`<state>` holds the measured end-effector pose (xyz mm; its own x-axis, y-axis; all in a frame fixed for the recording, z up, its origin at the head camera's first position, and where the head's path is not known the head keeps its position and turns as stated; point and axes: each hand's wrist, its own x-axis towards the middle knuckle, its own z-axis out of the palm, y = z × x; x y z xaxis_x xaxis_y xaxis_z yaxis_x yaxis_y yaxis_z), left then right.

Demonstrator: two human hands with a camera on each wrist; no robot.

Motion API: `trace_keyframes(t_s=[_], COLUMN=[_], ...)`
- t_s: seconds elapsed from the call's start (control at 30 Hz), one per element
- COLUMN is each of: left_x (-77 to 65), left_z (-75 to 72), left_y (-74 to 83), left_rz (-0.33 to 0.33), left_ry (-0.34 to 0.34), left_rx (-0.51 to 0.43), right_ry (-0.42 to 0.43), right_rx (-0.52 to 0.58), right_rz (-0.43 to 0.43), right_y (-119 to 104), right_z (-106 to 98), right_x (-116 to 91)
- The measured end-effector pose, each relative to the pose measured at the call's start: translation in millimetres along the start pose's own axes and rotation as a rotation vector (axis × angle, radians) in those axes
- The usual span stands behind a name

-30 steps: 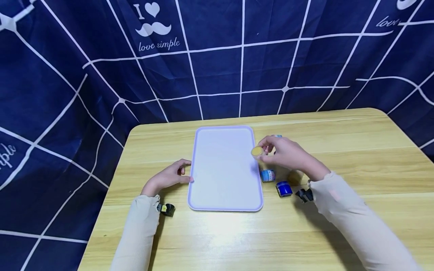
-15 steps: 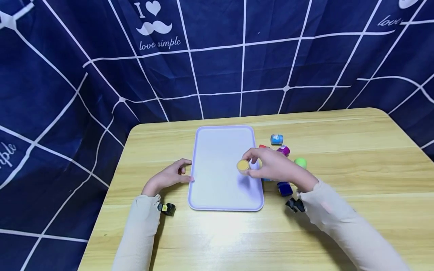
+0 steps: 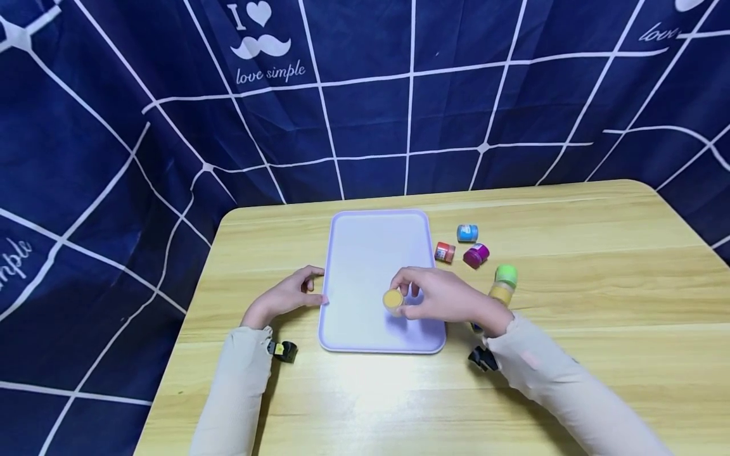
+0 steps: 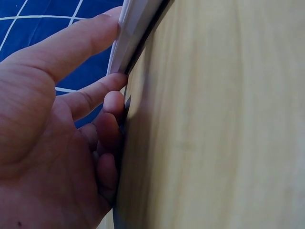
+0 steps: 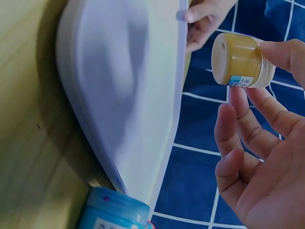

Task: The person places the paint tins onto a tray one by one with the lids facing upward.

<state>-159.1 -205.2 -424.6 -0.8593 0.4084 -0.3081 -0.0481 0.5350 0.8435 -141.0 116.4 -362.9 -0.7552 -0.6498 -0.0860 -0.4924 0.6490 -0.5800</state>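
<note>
My right hand (image 3: 439, 296) pinches a small paint jar (image 3: 393, 299) with yellow contents between thumb and fingertips, over the lower right part of a pale lilac tray (image 3: 365, 253). In the right wrist view the jar (image 5: 243, 61) lies sideways to the camera, a blue label on its side and a ribbed lid towards the palm. At the tray's left edge rests my left hand (image 3: 288, 294). Its thumb and index finger touch the rim apart from each other, and the other fingers are loosely bent, as the left wrist view shows beside the tray wall (image 4: 138, 33).
Right of the tray lie several more jars: red (image 3: 445, 252), blue (image 3: 467, 233), purple (image 3: 476, 255), green-topped (image 3: 505, 274) and yellow (image 3: 501, 294). A light blue jar (image 5: 116, 210) stands near the tray corner in the right wrist view. A dark blue curtain (image 3: 365, 114) hangs behind the wooden table.
My right hand has carried the yellow jar left and nearer, from the tray's right edge to above its surface. The red, purple and green jars have come into sight. My left hand stays put.
</note>
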Motion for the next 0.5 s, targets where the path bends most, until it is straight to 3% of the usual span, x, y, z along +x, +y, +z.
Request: trace_keyframes(t_s=[0.5], left_x=[1.1], left_z=[0.7], left_y=[1.1], left_rz=[-0.016], left_ry=[0.011], left_rx=[0.018], right_ry=[-0.111], right_rx=[-0.019], right_rz=[-0.029], right_y=[-5], right_z=[17], right_x=[3])
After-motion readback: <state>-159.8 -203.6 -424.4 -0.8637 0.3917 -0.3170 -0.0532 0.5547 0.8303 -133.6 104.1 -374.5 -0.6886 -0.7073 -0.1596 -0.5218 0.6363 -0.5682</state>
